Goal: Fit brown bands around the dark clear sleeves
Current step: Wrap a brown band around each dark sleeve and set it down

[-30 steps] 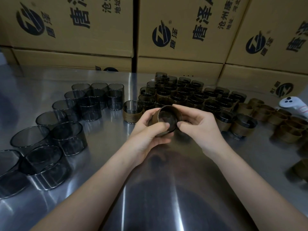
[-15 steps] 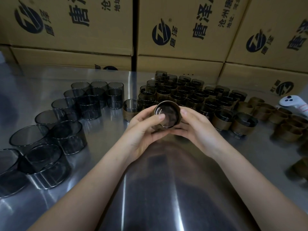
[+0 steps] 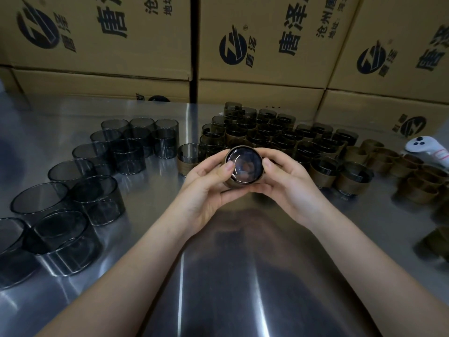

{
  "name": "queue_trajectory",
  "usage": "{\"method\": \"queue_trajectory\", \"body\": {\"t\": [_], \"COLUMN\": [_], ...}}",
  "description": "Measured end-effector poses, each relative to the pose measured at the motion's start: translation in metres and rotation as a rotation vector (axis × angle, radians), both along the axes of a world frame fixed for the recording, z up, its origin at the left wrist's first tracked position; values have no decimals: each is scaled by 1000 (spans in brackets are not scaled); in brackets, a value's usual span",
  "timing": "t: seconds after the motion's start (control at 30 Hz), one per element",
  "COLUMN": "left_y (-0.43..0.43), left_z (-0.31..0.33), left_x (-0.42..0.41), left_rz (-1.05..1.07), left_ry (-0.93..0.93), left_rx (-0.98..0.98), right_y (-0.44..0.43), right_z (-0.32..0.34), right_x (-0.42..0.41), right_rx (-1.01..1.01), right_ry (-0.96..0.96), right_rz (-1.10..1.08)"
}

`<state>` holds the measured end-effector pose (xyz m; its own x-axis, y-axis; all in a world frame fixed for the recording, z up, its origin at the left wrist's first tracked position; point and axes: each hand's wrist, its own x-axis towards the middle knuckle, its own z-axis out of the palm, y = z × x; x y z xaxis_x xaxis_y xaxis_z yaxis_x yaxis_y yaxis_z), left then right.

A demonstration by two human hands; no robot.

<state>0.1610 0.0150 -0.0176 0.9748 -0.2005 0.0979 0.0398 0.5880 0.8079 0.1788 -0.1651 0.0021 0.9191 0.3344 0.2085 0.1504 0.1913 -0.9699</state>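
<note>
Gripping one dark clear sleeve [image 3: 244, 166] from both sides with left hand [image 3: 209, 188] and right hand [image 3: 289, 183], fingers curled beneath, thumbs at the rim, mouth turned toward the face, probably to check how the brown band [image 3: 230, 185] sits. Held above the middle of the steel table [image 3: 243, 276]. Along the left edge, bare sleeves [image 3: 97, 198] staged; toward the far edge, banded sleeves [image 3: 267, 139]; near the right edge, loose bands [image 3: 413, 171], within reach.

One controller [image 3: 424, 148], roughly twelve bare sleeves [image 3: 96, 195], ten loose bands [image 3: 384, 160], dozens of banded sleeves [image 3: 356, 178]
</note>
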Motion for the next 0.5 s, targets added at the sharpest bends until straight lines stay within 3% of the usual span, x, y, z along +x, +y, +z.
{"method": "queue_trajectory", "body": {"t": [0.5], "left_y": [-2], "left_z": [-2], "left_x": [1], "left_rz": [-4], "left_ry": [-31], "left_rx": [-48], "right_y": [5], "right_z": [-2], "right_x": [1], "right_rx": [174], "right_ry": [122], "right_rz": [76]}}
